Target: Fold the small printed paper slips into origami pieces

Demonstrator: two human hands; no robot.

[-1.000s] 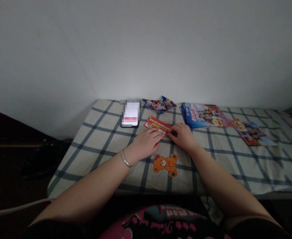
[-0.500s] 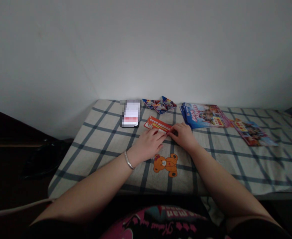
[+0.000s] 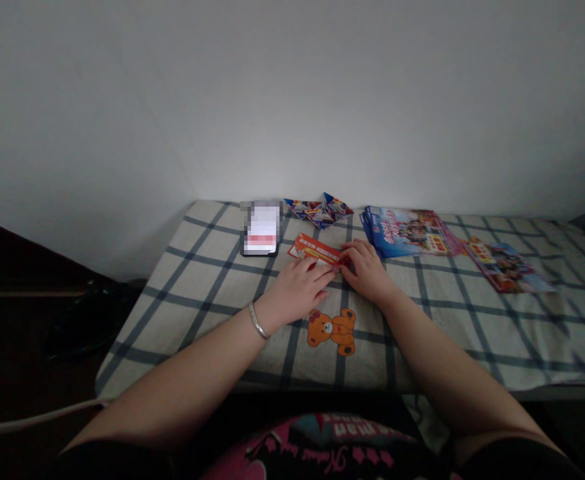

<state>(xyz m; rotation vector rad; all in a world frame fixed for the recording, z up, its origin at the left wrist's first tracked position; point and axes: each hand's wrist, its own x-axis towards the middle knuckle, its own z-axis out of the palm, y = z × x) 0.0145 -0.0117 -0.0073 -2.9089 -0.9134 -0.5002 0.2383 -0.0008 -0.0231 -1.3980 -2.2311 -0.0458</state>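
Note:
A folded red paper strip [image 3: 314, 250] lies on the checked cloth [image 3: 207, 280] in front of me. My left hand [image 3: 296, 289], with a silver bangle on the wrist, lies flat on the strip's near edge with fingers stretched out. My right hand [image 3: 369, 269] presses its fingertips on the strip's right end, fingers bent and close together. Behind the strip sits a folded paper shape [image 3: 319, 210] in blue and red.
A phone [image 3: 261, 229] with a lit screen lies left of the strip. A stack of blue leaflets [image 3: 406, 231] and a single leaflet [image 3: 508, 267] lie to the right. An orange bear print [image 3: 332, 329] marks the cloth near me. A white wall rises behind.
My right hand has slid slightly up and left along the strip's right end. My left hand has shifted a little to the right and stays on the paper.

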